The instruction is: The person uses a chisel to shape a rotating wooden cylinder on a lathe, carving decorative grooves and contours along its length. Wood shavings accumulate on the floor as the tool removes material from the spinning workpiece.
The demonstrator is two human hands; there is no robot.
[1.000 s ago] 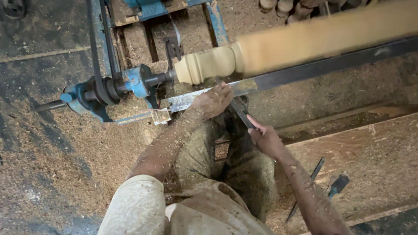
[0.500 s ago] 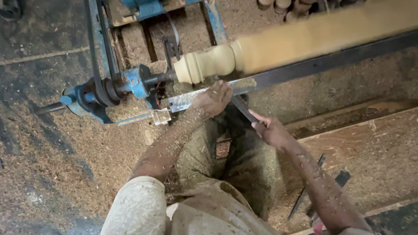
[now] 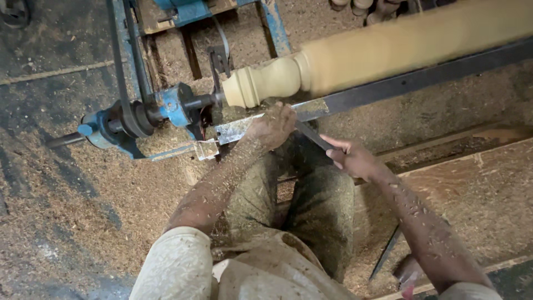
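At frame centre, a dark chisel [image 3: 311, 135] is gripped by both hands: left hand [image 3: 273, 125] clenched near the tip on the metal rest [image 3: 388, 89], right hand [image 3: 355, 160] closed round its handle, now drawn slightly lower. Above, the pale wooden spindle [image 3: 355, 64] is blurred.

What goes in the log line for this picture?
left hand: on tool rest | right hand: gripping chisel | wooden spindle: on lathe

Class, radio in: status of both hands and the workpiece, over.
Left hand on tool rest, steadying chisel. Right hand shut on chisel handle. Wooden spindle blurred. Nothing blocking.
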